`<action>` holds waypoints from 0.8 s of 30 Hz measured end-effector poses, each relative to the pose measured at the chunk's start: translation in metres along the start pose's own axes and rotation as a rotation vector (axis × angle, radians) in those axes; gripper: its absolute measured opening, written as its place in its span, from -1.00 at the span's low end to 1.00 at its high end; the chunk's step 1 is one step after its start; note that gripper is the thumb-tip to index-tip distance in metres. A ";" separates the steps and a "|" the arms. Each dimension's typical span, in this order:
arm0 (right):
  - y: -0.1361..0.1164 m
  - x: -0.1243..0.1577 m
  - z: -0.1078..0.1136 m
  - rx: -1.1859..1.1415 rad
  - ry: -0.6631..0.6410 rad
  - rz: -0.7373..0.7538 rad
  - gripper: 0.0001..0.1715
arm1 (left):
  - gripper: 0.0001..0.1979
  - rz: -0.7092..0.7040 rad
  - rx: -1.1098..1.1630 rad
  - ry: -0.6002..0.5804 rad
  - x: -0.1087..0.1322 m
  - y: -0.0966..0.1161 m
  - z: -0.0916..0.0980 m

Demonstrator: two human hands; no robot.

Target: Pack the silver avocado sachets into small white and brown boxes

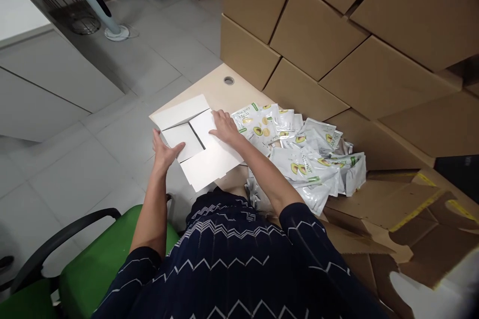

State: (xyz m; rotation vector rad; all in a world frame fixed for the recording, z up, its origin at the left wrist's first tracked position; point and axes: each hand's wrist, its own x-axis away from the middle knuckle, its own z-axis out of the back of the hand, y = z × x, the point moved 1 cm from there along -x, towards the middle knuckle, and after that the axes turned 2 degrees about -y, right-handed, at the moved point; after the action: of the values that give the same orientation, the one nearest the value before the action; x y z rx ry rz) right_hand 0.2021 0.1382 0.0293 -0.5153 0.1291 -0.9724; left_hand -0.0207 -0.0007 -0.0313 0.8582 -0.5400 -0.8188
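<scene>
A white cardboard box [213, 159] lies near the table's corner in front of me. Two of its flaps are folded inward and almost meet at a dark gap, while the far and near flaps spread outward. My left hand [164, 152] grips the box's left side, its thumb stretched over the left flap [182, 140]. On the opposite side, my right hand [225, 127] holds the box with bent fingers over the right flap [204, 123]. What lies under the flaps is hidden. White pouches [303, 159] with avocado pictures are heaped just right of the box.
Large brown cartons [318, 34] are stacked behind the light wooden table [209, 87]. An opened brown carton [400, 209] stands at the right. To the left are a green chair [101, 249], a white cabinet [56, 69] and a tall fan on a round base [117, 33].
</scene>
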 end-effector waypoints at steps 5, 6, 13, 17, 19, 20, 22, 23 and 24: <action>0.015 -0.030 0.000 -0.317 -0.156 -0.033 0.37 | 0.32 -0.074 0.223 -0.065 -0.012 -0.014 -0.001; 0.017 -0.036 0.000 -0.372 -0.177 -0.006 0.40 | 0.30 -0.094 0.235 -0.044 -0.012 -0.015 -0.001; 0.028 -0.047 0.000 -0.526 -0.012 0.209 -0.10 | -0.26 -0.375 -0.024 0.144 0.004 -0.016 0.013; 0.046 -0.036 0.001 -0.294 -0.026 0.244 -0.44 | -0.67 -0.514 -0.307 0.067 0.019 -0.017 0.029; 0.052 -0.027 0.003 -0.142 -0.083 0.257 -0.38 | -0.58 -0.532 -0.441 -0.033 0.028 -0.018 0.036; 0.054 -0.022 0.005 -0.068 -0.115 0.271 -0.34 | -0.49 -0.536 -0.502 -0.093 0.033 -0.018 0.038; 0.055 -0.010 0.010 0.062 -0.179 0.316 -0.25 | -0.27 -0.536 -0.608 -0.219 0.042 -0.017 0.043; 0.054 -0.004 0.013 0.114 -0.210 0.339 -0.20 | -0.18 -0.533 -0.649 -0.275 0.045 -0.016 0.044; 0.053 0.002 0.016 0.156 -0.241 0.359 -0.16 | -0.09 -0.530 -0.680 -0.323 0.048 -0.014 0.045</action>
State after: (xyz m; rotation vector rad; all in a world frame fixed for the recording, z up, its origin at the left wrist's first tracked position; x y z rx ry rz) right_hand 0.2489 0.1665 0.0185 -0.4432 -0.0699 -0.5597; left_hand -0.0299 -0.0646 -0.0137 0.2262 -0.2701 -1.5318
